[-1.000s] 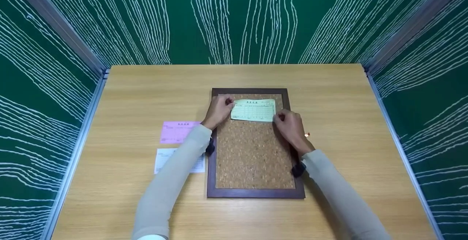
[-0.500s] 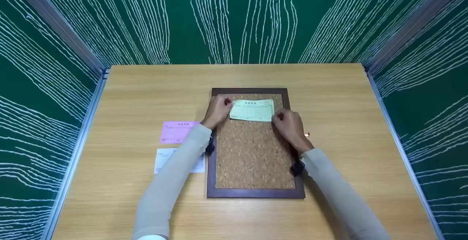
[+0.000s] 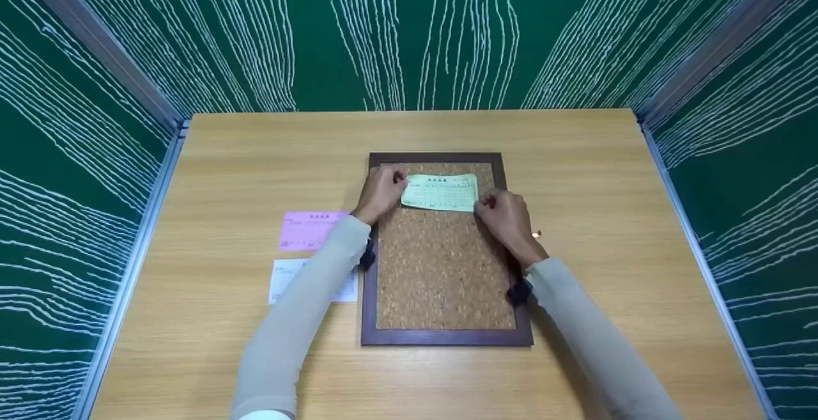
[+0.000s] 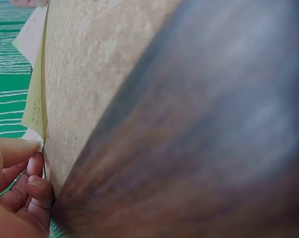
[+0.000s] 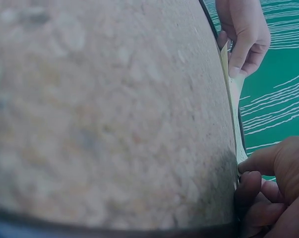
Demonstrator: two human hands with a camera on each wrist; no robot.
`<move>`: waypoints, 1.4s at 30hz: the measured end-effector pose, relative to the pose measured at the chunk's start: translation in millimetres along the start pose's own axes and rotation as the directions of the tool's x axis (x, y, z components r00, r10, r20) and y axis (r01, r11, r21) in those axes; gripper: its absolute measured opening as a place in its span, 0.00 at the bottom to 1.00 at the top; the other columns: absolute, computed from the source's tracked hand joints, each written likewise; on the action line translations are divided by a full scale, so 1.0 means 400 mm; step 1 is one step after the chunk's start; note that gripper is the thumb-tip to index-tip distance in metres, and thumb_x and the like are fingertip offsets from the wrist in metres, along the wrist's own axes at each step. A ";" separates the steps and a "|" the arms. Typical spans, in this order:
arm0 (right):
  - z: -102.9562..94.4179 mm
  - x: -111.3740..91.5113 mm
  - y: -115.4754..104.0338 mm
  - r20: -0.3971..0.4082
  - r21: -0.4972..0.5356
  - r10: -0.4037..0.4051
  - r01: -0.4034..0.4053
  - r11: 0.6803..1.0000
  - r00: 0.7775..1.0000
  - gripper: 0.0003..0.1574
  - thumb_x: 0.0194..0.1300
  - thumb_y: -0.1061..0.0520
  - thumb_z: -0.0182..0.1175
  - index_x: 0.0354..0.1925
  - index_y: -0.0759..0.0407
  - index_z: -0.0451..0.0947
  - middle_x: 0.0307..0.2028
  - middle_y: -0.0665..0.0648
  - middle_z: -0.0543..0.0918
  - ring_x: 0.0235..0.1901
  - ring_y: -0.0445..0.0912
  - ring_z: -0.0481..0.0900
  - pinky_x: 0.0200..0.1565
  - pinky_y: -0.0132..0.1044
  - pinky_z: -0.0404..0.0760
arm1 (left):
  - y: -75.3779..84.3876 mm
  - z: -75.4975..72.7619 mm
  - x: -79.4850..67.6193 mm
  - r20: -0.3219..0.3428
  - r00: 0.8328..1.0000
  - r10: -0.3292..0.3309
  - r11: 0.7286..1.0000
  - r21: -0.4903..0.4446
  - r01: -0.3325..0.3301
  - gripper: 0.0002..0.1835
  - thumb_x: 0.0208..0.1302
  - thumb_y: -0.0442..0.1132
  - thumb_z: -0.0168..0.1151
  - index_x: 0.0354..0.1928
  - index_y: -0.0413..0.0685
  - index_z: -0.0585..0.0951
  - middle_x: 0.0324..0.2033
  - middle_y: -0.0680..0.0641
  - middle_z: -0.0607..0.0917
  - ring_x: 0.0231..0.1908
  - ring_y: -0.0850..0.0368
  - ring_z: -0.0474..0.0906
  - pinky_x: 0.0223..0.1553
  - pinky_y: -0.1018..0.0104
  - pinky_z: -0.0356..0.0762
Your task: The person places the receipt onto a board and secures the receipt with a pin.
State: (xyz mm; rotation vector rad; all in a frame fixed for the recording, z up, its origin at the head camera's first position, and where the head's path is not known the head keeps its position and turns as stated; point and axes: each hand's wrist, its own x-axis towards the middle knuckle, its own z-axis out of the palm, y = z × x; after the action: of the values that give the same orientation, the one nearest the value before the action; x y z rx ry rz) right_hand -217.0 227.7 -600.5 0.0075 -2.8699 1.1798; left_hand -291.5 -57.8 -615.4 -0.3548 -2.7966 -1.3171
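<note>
A pink paper slip [image 3: 307,231] and a white paper slip [image 3: 285,279] are lying on the light wooden table [image 3: 223,151], left of the dark-framed rectangular cork board [image 3: 441,273]. The left hand [image 3: 381,192] is pinching the left edge of a pale green printed paper slip [image 3: 441,192] lying across the board's upper part. The right hand [image 3: 506,218] is pinching its right edge. A small orange-headed pin [image 3: 537,235] is lying just beside that hand.

- The green slip [image 3: 439,192] sits slightly further left on the cork board [image 3: 441,266] than a second ago.
- The right hand [image 3: 506,220] shifts left with it, pinching its right edge.
</note>
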 end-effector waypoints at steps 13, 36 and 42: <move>0.000 -0.001 -0.001 -0.012 -0.007 0.010 -0.010 1.000 1.000 0.08 0.73 0.60 0.65 0.38 0.64 0.88 0.31 0.59 0.88 0.26 0.48 0.79 0.27 0.39 0.76 | 0.052 -0.021 -0.017 0.031 0.999 0.020 0.997 0.068 -0.022 0.06 0.73 0.23 0.61 0.39 0.33 0.87 0.35 0.40 0.88 0.34 0.54 0.77 0.38 0.61 0.76; -0.031 -0.015 0.003 -0.012 0.030 -0.035 0.036 0.999 0.999 0.10 0.74 0.62 0.64 0.44 0.67 0.89 0.34 0.61 0.90 0.27 0.47 0.81 0.25 0.29 0.74 | 0.018 -0.002 -0.001 -0.003 0.999 0.054 0.997 0.051 -0.054 0.07 0.69 0.24 0.60 0.33 0.40 0.82 0.28 0.49 0.81 0.31 0.56 0.75 0.34 0.65 0.70; -0.046 -0.026 0.004 -0.029 0.053 -0.028 0.029 0.998 0.999 0.09 0.74 0.61 0.65 0.43 0.66 0.89 0.33 0.60 0.89 0.28 0.47 0.80 0.25 0.29 0.73 | -0.053 0.034 0.027 -0.025 0.996 0.083 0.996 0.042 -0.082 0.11 0.69 0.26 0.63 0.47 0.44 0.87 0.34 0.50 0.88 0.35 0.57 0.81 0.38 0.62 0.79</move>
State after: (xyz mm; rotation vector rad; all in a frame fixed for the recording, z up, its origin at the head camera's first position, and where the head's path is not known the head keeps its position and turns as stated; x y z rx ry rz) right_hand -206.1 241.6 -588.8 0.0330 -2.8030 1.2411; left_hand -305.8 -58.2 -638.7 -0.4428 -2.7500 -1.2361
